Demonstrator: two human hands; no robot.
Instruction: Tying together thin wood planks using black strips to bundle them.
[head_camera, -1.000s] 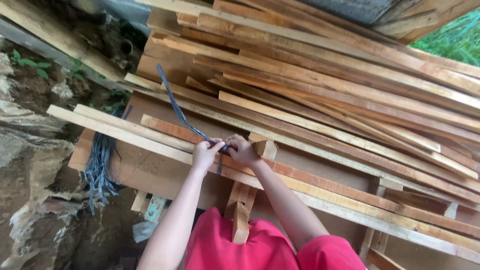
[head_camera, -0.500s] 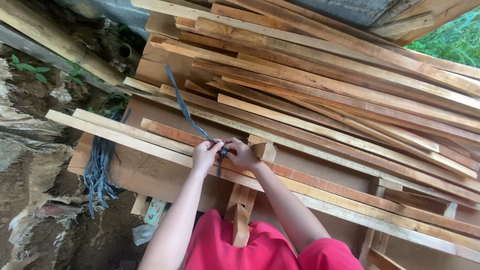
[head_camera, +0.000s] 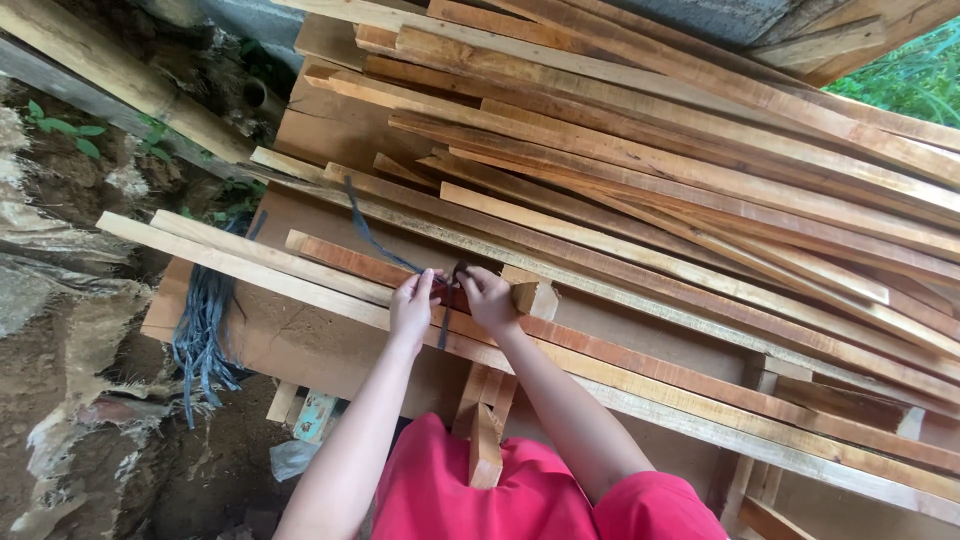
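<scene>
A dark blue strap ran from the upper left of the wood stack down to the centre of the frame, where both hands met over a bundle of long slats. The left hand was closed, fingers pinched on the strap where it crossed a reddish slat. The right hand, just beside it, was likewise closed, its fingertips gripping the strap's other part, a short dark end hanging down between the two hands. The bundle of pale and reddish slats lay slanting from the left of the frame toward the lower right, resting on a flat brown board that served as the surface. Above it, a large stack of planks filled the upper and right parts of the frame. At the left edge of the board a bunch of loose blue straps hung down toward the rocky ground. The person's red garment showed at the bottom centre, and green foliage at the upper right.
</scene>
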